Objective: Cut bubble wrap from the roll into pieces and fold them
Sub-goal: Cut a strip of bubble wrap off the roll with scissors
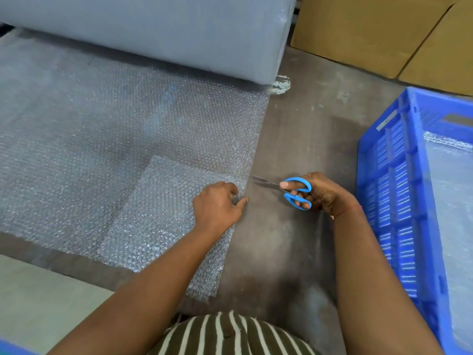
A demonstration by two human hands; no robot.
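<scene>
- While I count what lies on the floor (294, 252), I find one large roll (153, 29) of bubble wrap, one unrolled sheet (89, 129), one smaller folded piece (158, 216) on top of it, one pair of scissors (291, 190), one blue crate (399, 190) and two cardboard boxes (358, 29).
- The roll lies at 12 o'clock, its long axis running from 9 toward 3 o'clock; the sheet spreads from it toward 6 o'clock.
- The folded piece sits at the sheet's near right corner, its long side tilted from 7 toward 1 o'clock.
- My left hand (217, 206) rests on the right edge of the wrap, fingers curled down onto it; whether they pinch it I cannot tell.
- My right hand (320, 193) grips the blue scissor handles, fingers through the loops.
- The blades are parted narrowly and point toward 9 o'clock, tips just beside the sheet's right edge.
- The crate stands at 3 o'clock with more bubble wrap inside; the boxes are at 1 o'clock.
</scene>
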